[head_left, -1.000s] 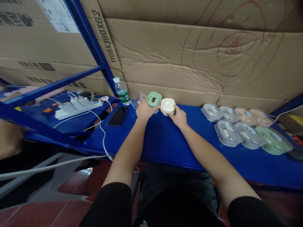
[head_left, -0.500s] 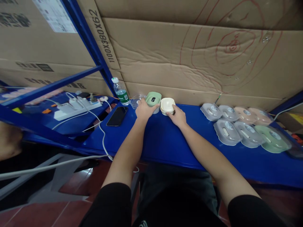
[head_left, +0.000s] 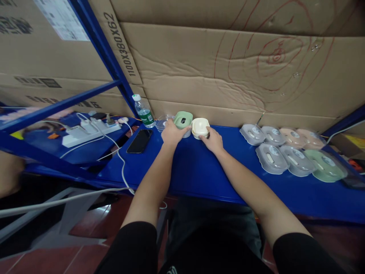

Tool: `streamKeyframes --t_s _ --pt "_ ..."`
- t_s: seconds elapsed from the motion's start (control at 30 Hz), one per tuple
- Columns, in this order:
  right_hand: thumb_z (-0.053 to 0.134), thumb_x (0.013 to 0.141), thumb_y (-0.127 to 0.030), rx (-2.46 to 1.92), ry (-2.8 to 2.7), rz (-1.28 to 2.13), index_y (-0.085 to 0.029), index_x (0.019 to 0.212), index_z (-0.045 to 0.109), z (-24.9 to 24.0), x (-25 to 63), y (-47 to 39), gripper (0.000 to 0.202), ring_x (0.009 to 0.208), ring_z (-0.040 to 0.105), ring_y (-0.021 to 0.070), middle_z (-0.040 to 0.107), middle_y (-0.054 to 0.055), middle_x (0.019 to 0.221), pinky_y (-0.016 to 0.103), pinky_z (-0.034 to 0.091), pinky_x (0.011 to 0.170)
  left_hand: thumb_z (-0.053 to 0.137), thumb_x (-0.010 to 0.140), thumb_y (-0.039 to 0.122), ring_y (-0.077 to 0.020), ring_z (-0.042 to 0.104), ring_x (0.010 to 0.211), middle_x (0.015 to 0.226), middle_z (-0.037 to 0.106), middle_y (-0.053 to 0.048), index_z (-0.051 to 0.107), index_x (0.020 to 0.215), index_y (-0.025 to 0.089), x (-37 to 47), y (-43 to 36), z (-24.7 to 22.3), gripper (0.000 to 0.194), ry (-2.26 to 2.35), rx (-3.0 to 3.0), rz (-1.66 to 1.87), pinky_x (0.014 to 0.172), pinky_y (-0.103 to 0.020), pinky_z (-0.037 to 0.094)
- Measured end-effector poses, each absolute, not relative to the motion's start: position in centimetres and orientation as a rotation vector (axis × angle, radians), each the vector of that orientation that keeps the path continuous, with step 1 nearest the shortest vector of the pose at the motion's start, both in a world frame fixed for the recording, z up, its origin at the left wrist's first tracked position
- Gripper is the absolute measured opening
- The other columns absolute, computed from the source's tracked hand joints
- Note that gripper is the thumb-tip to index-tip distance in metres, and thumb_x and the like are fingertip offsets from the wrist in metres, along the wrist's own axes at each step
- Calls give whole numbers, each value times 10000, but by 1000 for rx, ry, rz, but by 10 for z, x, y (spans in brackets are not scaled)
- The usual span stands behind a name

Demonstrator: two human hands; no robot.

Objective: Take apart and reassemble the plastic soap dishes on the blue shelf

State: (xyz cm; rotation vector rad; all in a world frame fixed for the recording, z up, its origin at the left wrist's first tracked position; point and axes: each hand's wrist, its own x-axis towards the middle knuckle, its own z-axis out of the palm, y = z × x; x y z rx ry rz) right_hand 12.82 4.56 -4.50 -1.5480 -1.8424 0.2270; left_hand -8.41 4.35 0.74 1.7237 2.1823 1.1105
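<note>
From where I operate, the largest thing I see is the cardboard (head_left: 176, 61) behind the work, its upper edge cut off and its red scribbles too faint to read fully. Before it runs the blue table (head_left: 196, 175); forearms cover part of it. A blue frame (head_left: 98, 42) slants up at the left and out of view. Beyond it, a limb of another person (head_left: 10, 173) is blurred and cut by the left edge.

To the right stand seven packed containers (head_left: 272, 158) in two rows; glare and clear shells make their labels illegible to me. A dark shape just beyond them I cannot identify. The power strip (head_left: 85, 134) at the left is partly hidden by its plugs.

My left hand (head_left: 171, 134) has its grip clamped on the green container (head_left: 183, 115), near the table's back edge; the thumb shows along the near side, while the hand hides the left side. My right hand (head_left: 212, 140) grips the cream container (head_left: 200, 125) just beside it, its far fingers out of sight.

The bottle (head_left: 145, 114) partly overlaps a clear plastic piece (head_left: 162, 121), whose outline I cannot trace behind the left hand. The phone (head_left: 139, 141) lies nearby, dark-screened.
</note>
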Motion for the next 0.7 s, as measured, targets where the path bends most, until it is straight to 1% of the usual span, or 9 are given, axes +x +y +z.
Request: streamKeyframes --t_s 0.07,0.17,0.27,0.37,0.57,0.7 --pt "750 918 -433 -1546 -1840 230 -219 1429 632 -46 128 46 567 1382 621 373 663 156 1502 565 484 1153 856 679 777 -505 636 1297 1413 607 -275 556 1378 187 -84 44 7 963 2177 1743 1088 1082 -612 518" --pt "744 924 -437 -1551 -1845 239 -204 1434 626 -46 129 47 573 1400 606 377 650 166 1516 568 474 1163 922 642 706 -506 612 1330 1441 583 -273 517 1442 201 -85 46 5 1028 2161 1794 1061 1094 -606 516" --pt "745 923 -445 -1559 -1846 247 -218 1435 622 -45 129 47 574 1411 596 372 657 159 1507 568 473 1165 927 664 661 -497 613 1330 1437 585 -259 517 1448 232 -86 47 4 983 2146 1788 1059 1104 -606 506" --pt "744 926 -448 -1559 -1853 252 -211 1442 616 -45 129 47 582 1412 595 375 653 164 1509 573 469 1169 895 684 689 -493 624 1311 1412 601 -256 540 1422 229 -86 48 5 940 2138 1736 1093 1104 -606 502" --pt "730 946 -435 -1567 -1861 250 -177 1455 610 -44 129 45 584 1420 590 374 630 180 1536 563 461 1181 854 684 744 -497 620 1318 1398 613 -265 581 1381 212 -87 48 5 918 2124 1696 1138 1106 -599 498" --pt "720 952 -438 -1585 -1868 248 -183 1466 601 -42 128 44 587 1438 578 355 624 167 1547 537 453 1194 806 727 768 -455 601 1371 1444 613 -243 558 1416 198 -86 49 6 927 2159 1641 1113 1117 -545 501"
